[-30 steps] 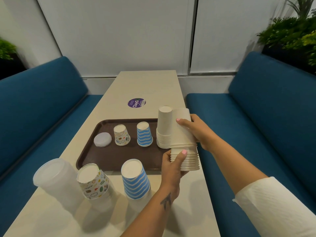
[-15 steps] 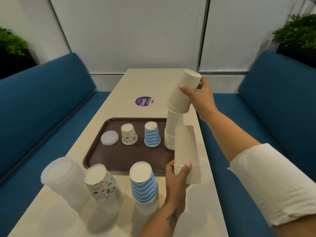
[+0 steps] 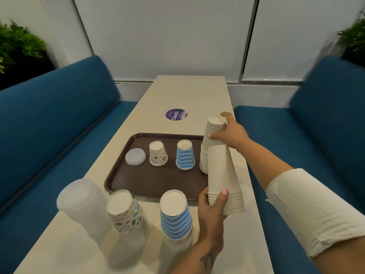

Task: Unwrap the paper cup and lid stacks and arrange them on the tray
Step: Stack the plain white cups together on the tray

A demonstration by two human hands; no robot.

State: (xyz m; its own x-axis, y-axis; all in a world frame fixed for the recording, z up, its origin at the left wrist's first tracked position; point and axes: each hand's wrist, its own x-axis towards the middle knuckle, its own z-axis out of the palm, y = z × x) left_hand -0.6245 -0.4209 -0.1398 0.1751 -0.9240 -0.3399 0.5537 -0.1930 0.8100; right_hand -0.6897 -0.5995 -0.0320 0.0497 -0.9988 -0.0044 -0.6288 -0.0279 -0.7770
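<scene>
My left hand (image 3: 212,209) grips the lower rims of a stack of plain white cups (image 3: 224,180), upside down near the table's right edge. My right hand (image 3: 230,133) holds a white cup (image 3: 214,133) on top of another white stack (image 3: 204,161) at the right end of the brown tray (image 3: 138,180). On the tray also stand a blue-striped cup (image 3: 185,155), a patterned cup (image 3: 158,153) and a small pile of clear lids (image 3: 135,156).
In front of the tray stand a wrapped lid stack (image 3: 83,204), a wrapped patterned cup stack (image 3: 125,211) and a wrapped blue-striped stack (image 3: 174,213). Blue benches flank the table. A purple sticker (image 3: 175,114) lies farther back.
My right hand lifted a white cup off the stack in my left hand, carried it up, then brought it down onto the white stack on the tray. My left hand stayed on its stack.
</scene>
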